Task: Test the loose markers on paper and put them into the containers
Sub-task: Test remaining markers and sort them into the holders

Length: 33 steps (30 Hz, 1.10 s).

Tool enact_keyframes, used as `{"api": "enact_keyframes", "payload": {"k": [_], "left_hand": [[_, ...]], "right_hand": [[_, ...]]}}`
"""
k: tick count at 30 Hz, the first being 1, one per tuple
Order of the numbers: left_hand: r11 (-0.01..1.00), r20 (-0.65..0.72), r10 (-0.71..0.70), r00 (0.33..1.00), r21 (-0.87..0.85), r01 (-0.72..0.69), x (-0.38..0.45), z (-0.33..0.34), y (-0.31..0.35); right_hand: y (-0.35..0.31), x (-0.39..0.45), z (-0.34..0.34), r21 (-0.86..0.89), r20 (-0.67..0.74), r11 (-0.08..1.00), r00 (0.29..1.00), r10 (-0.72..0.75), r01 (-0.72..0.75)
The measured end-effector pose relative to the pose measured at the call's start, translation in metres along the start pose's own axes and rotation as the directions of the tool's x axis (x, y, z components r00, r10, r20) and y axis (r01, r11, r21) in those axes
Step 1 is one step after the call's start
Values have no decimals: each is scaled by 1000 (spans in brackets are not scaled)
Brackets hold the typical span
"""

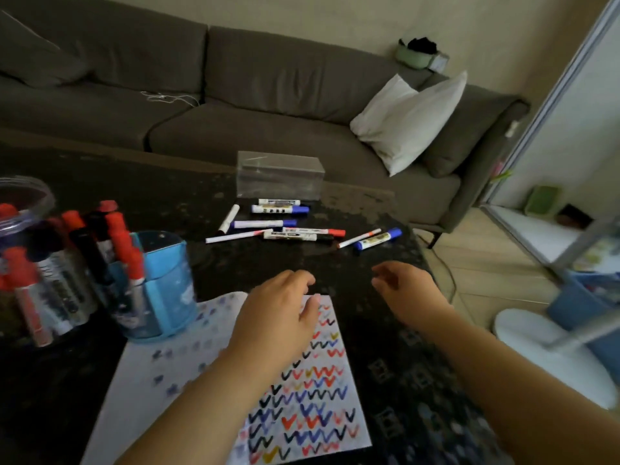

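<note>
My left hand [281, 307] lies palm down on the top edge of the paper [188, 357], fingers relaxed and slightly bent, holding nothing; the fingertips reach just past the sheet onto the dark table [385, 333]. My right hand [407, 290] hovers just beside it over the bare table, fingers loosely curled, also with nothing in it. The paper under my left forearm is covered in rows of red, blue and black zigzag test marks [312, 407] on its right half, with fainter marks on the left half. Beyond my fingertips, well apart from both hands, the loose markers [288, 229] lie scattered on the table: several with blue caps, a few with red, some thin white ones, all lying flat. Just behind them stands a clear plastic box [280, 174]. To my left, touching the paper's corner, is a blue pen holder [164, 290] with red-capped markers standing in it, and beside that a clear round jar [23, 256] holding more markers upright. Behind the table runs a grey sofa [235, 95] with a white pillow [409, 122].
</note>
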State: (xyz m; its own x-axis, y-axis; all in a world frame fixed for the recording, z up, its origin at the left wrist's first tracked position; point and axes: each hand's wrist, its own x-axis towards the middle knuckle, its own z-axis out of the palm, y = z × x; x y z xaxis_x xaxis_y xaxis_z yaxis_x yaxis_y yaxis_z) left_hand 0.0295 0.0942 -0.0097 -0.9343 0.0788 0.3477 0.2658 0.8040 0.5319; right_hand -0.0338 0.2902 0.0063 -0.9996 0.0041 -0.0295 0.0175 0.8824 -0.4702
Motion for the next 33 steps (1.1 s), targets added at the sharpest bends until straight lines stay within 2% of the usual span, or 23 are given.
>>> {"api": "enact_keyframes", "payload": {"k": [4, 8, 10, 14, 19, 24, 29, 33], "left_hand": [[998, 110, 7, 994, 61, -13, 54, 22, 5], [988, 184, 6, 983, 149, -34, 110, 49, -7], [985, 177, 21, 984, 167, -51, 134, 66, -13], [971, 114, 83, 990, 215, -107, 166, 97, -14], [964, 100, 108, 989, 233, -129, 175, 116, -23], [971, 92, 76, 993, 220, -94, 173, 114, -26], [974, 67, 68, 995, 211, -81, 167, 107, -25], [955, 132, 62, 989, 281, -97, 160, 105, -28]], "right_hand": [[25, 46, -12, -124, -15, 991, 999, 38, -40], [37, 105, -7, -173, -73, 985, 997, -28, 15], [41, 137, -3, -208, -74, 977, 996, -57, 41], [46, 184, 5, -327, 11, 942, 997, -77, 77], [42, 210, 7, -463, 202, 874, 977, -60, 150], [32, 212, 3, -503, 221, 851, 974, -40, 150], [27, 195, 5, -417, 222, 898, 974, -50, 141], [28, 178, 18, -234, 157, 963, 983, -95, 131]]}}
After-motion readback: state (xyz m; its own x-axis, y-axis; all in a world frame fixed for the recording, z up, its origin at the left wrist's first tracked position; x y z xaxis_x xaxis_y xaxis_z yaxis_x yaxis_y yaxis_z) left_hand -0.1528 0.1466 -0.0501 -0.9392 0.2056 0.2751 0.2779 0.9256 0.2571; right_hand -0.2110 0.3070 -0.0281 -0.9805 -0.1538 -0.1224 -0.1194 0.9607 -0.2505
